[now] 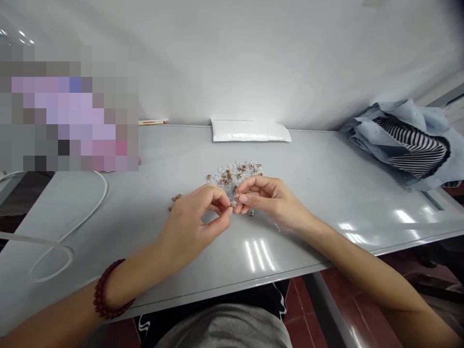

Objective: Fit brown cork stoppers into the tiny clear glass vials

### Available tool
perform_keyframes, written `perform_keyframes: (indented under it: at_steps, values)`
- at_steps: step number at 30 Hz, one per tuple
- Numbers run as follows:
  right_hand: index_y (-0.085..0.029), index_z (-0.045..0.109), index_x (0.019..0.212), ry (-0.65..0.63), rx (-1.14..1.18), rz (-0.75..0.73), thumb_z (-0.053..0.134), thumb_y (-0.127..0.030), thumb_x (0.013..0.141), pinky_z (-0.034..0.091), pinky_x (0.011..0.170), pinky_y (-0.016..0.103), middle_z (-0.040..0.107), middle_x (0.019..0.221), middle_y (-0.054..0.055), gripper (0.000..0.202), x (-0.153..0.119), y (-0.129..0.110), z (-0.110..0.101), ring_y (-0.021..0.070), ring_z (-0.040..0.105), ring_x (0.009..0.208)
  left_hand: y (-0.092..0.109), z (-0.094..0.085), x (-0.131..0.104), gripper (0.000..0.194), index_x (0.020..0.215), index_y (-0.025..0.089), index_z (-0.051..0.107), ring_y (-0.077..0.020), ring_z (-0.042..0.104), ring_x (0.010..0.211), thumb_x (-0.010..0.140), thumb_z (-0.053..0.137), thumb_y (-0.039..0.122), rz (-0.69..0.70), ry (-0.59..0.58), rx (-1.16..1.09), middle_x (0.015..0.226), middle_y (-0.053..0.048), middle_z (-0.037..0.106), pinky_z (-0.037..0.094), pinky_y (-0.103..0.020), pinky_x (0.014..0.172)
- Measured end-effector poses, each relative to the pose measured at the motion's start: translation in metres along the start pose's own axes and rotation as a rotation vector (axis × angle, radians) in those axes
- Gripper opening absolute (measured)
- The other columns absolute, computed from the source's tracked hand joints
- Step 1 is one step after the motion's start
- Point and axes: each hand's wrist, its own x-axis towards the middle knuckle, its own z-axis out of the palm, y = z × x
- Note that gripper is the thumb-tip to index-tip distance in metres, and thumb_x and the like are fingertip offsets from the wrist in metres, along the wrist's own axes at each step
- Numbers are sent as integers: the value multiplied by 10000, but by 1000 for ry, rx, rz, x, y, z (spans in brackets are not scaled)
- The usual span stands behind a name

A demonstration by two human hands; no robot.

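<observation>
My left hand [197,215], with a dark red bead bracelet [105,290] at the wrist, pinches a tiny metallic piece [233,204] between thumb and fingertips. Close against it on the right, my right hand [266,195] pinches a small brown piece [238,197] with a ring-like part. The fingertips of both hands nearly meet. Just beyond them lies a loose pile of small brown pieces with clear or silvery rings [227,176]. A few plain brown pieces [175,199] sit left of my left hand, partly hidden by it. Fine details of the held parts are too small to tell.
A white padded packet [250,131] lies at the table's back edge. Left of it is a thin red-and-white stick [152,122]. Blue cloth with a striped lining [406,142] rests at the right. White cables [87,212] cross the left side; a blurred patch covers the upper left.
</observation>
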Motion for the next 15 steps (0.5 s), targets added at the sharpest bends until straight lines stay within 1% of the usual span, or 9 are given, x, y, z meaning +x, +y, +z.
perform_keyframes:
  at_steps: [3, 7, 12, 15]
  values:
    - [-170, 674, 887, 0, 24, 23, 752, -229, 820, 564, 758, 292, 728, 735, 6, 118, -1, 1, 2, 135, 707, 737, -1, 1, 0, 57, 835, 228, 561, -172, 695, 820, 826, 562, 284, -3, 9, -13, 878, -14, 694, 592, -329, 811]
    - [-165, 701, 936, 4, -17, 15, 750, -243, 821, 561, 751, 297, 733, 743, 15, 147, -3, 1, 3, 134, 697, 727, 1, 2, 0, 72, 828, 230, 595, -169, 701, 797, 820, 566, 296, -38, -20, -23, 851, -7, 710, 601, -316, 784]
    - [-166, 724, 933, 19, -116, -32, 755, -232, 810, 548, 705, 284, 699, 705, -7, 143, -7, -1, 3, 113, 657, 660, 5, -3, 4, 87, 766, 230, 635, -158, 705, 714, 770, 648, 316, -183, -106, -127, 768, 9, 727, 610, -282, 719]
    - [-173, 730, 913, -28, -145, -27, 759, -226, 801, 540, 680, 284, 690, 695, -13, 127, -8, -2, 3, 113, 644, 639, 5, -8, 7, 123, 769, 229, 640, -174, 715, 684, 741, 698, 334, -298, -187, -247, 724, 6, 737, 612, -283, 663]
